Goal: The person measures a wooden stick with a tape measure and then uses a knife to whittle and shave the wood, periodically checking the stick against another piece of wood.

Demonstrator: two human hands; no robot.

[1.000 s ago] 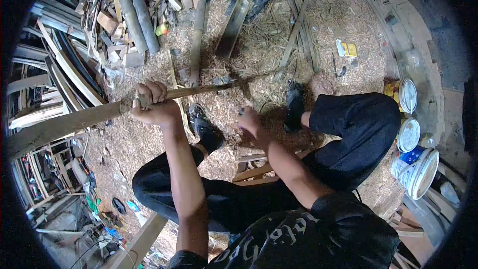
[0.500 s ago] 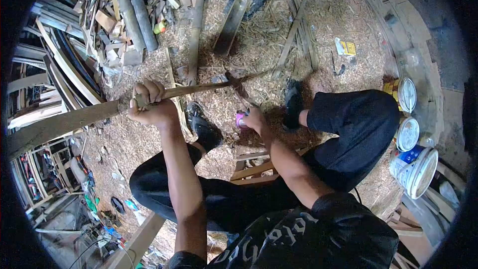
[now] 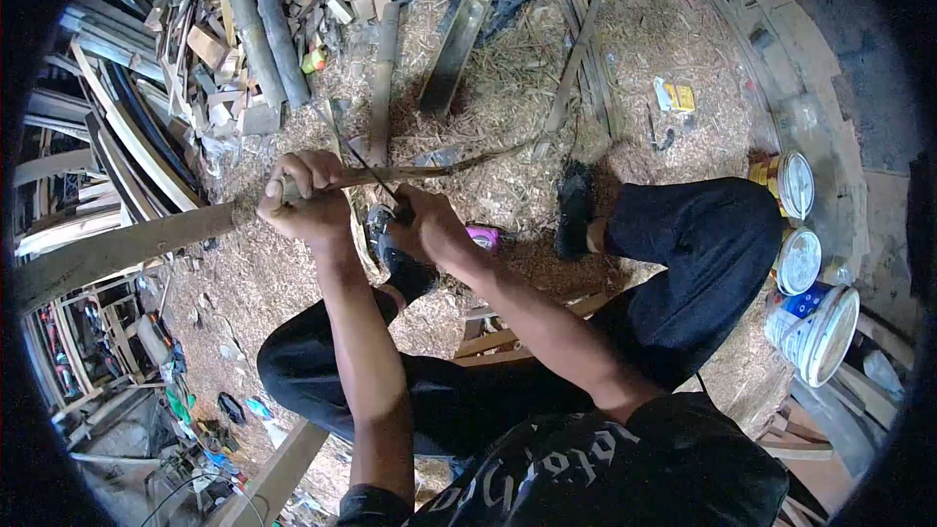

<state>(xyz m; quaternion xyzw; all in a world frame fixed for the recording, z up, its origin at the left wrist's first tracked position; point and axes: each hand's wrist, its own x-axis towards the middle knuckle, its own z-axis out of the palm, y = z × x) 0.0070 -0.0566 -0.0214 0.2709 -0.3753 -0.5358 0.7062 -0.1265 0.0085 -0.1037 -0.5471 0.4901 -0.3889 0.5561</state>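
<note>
My left hand [image 3: 307,197] is closed round a long, thin wooden stick [image 3: 420,173], which reaches right over the shavings. A broad plank [image 3: 127,246] comes in from the left and ends by this hand; whether it joins the stick is hidden. My right hand [image 3: 425,224] is shut on the handle of a dark-bladed knife [image 3: 366,164]. Its long blade slants up and left across the stick, close to my left fingers. Past my right wrist a purple package [image 3: 483,237] lies on the ground, partly covered by the forearm.
Wood shavings [image 3: 517,185] cover the ground between my feet. Offcuts and two round logs [image 3: 265,34] are piled at upper left. A board [image 3: 461,39] and thin strips [image 3: 581,59] lie ahead. Several buckets [image 3: 812,332] stand at right, beyond my knee.
My right hand has moved left with the knife, from beside the purple package to near my left hand. The blade now crosses the stick nearer my left fingers. My left hand stays about in place.
</note>
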